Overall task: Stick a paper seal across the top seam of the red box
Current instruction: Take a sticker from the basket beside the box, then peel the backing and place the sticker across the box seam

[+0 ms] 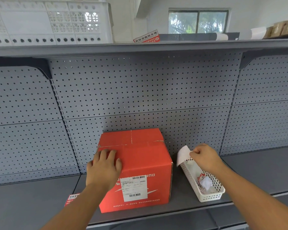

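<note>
The red box (145, 156) stands on the grey shelf (40, 205), its flaps shut and a pale seam running across its top. A white shipping label is stuck on its front face. My left hand (103, 168) lies flat on the box's front top edge, fingers spread. To the right of the box, my right hand (204, 156) pinches a white paper strip (183, 155) above the far end of a white basket (206, 185). A red and white paper seal (71, 198) lies on the shelf left of the box, partly hidden by my left forearm.
The white basket holds crumpled paper scraps. A grey pegboard wall (140, 90) backs the shelf. On the upper shelf (156, 45) stand a white perforated crate (48, 22), another red seal sheet (147, 37) and brown cardboard items (281, 29) at the far right.
</note>
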Demonstrator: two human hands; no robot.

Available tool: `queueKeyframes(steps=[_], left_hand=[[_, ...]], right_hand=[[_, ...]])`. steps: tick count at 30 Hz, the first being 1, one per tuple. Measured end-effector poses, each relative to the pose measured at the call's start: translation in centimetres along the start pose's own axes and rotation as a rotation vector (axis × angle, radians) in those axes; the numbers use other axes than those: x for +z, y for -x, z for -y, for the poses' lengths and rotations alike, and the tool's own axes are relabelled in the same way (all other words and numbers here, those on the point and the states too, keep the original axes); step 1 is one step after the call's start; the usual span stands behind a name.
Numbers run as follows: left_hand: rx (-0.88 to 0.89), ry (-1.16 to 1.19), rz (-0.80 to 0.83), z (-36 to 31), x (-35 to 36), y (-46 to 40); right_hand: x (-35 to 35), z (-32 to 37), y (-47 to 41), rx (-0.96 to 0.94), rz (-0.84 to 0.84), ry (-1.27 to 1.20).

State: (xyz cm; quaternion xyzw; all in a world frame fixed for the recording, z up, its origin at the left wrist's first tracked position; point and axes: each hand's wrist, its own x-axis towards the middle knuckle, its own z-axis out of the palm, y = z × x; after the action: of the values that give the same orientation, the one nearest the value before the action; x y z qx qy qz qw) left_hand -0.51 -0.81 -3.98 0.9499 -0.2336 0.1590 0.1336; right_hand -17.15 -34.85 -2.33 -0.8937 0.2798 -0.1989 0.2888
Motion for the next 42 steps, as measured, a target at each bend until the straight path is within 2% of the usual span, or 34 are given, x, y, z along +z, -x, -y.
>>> queueKeyframes(steps=[6, 12, 17, 21, 24, 27, 33, 37, 42], left_hand=[[0.006, -0.008, -0.006, -0.1, -0.1, 0.0], [0.019, -0.059, 0.034, -0.3, -0.6, -0.5], [0.131, -0.125, 0.036, -0.4, -1.6, -1.3], [0.238, 0.051, -0.046, -2.1, -2.4, -2.3], [0.272, 0.393, -0.142, -4.6, -2.8, -2.9], [0.094, 0.749, -0.134, -7.7, -3.9, -3.5], [-0.294, 1.192, 0.021, -10.3, -4.1, -5.0], [-0.431, 1.333, 0.166, -10.5, -4.0, -5.0], [-0.490, 1.433, 0.213, -10.5, -3.6, -5.3]], right_hand=[[-0.7, 1.0, -0.4, 0.054, -0.048, -0.023], [-0.3, 4.6, -1.0, -0.005, -0.096, -0.095], [0.4, 8.1, -1.4, -0.082, -0.158, -0.158], [1.2, 10.7, -1.3, -0.171, -0.178, -0.180], [1.9, 12.5, -1.2, -0.254, -0.176, -0.171], [3.0, 13.9, -0.9, -0.359, -0.179, -0.122], [4.4, 14.8, -0.8, -0.551, -0.157, -0.032], [4.8, 14.6, -1.0, -0.675, -0.136, 0.008], [5.5, 14.4, -1.2, -0.752, -0.097, 0.053]])
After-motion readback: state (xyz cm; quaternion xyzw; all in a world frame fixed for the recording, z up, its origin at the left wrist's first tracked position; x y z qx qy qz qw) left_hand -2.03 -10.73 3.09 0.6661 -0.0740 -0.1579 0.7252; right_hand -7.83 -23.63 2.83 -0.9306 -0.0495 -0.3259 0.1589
